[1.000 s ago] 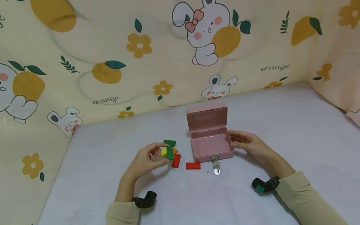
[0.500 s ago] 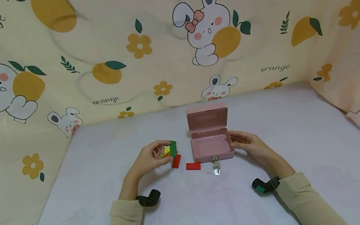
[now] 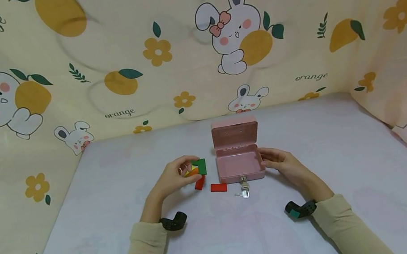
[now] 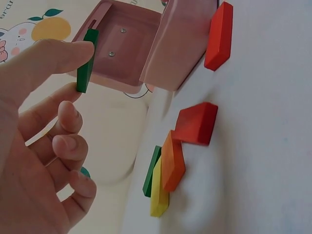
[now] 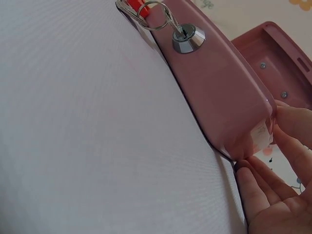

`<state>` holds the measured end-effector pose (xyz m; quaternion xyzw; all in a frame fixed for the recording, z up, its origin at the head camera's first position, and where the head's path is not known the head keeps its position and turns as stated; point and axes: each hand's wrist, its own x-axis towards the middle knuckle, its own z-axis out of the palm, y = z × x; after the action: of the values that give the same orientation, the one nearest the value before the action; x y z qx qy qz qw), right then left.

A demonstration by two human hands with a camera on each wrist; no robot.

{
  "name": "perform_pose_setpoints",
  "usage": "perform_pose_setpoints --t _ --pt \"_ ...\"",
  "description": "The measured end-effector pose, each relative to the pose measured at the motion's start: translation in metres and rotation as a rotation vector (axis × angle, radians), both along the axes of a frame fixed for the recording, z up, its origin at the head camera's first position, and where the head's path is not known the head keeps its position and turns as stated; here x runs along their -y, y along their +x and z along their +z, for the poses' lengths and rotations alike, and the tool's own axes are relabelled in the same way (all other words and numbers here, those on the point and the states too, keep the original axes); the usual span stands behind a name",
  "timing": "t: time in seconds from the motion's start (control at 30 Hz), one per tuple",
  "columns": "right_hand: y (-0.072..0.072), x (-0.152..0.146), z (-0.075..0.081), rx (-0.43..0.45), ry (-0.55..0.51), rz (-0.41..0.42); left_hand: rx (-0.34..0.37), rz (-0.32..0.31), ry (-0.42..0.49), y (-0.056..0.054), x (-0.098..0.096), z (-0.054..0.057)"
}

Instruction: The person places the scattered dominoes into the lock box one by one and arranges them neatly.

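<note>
1. My left grip (image 3: 171, 178) pinches 1 green block (image 3: 202, 166) between thumb and finger, above the desk (image 3: 223, 241), left of the pink lockbox (image 3: 232, 179).
2. My right grip (image 3: 286, 167) touches the lockbox's right wall, fingers extended.
3. Lying left of it: 2 red blocks (image 4: 219, 36), an orange block (image 4: 173, 161), a yellow block (image 4: 157, 192), a 2nd green block (image 4: 151, 172).

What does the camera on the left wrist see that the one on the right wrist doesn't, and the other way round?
Only left wrist: the left hand pinching a green block, plus yellow, orange and second green blocks on the table.

Only right wrist: the right hand touching the end of the box, and the silver lock on its front.

Both: the pink box with its lid open, the white tabletop and the printed backdrop.
</note>
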<state>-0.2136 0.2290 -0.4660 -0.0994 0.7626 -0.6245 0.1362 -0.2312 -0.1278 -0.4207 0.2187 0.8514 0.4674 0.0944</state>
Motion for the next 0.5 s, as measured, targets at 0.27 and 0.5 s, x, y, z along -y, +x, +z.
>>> perform_pose_setpoints --t 0.27,0.5 --pt "0.0 0.0 0.0 -0.006 0.008 -0.002 -0.024 -0.018 0.009 -0.001 -0.008 0.0" --pt "0.0 0.001 0.0 0.001 0.014 -0.011 -0.029 -0.011 0.006 0.0 -0.011 0.002"
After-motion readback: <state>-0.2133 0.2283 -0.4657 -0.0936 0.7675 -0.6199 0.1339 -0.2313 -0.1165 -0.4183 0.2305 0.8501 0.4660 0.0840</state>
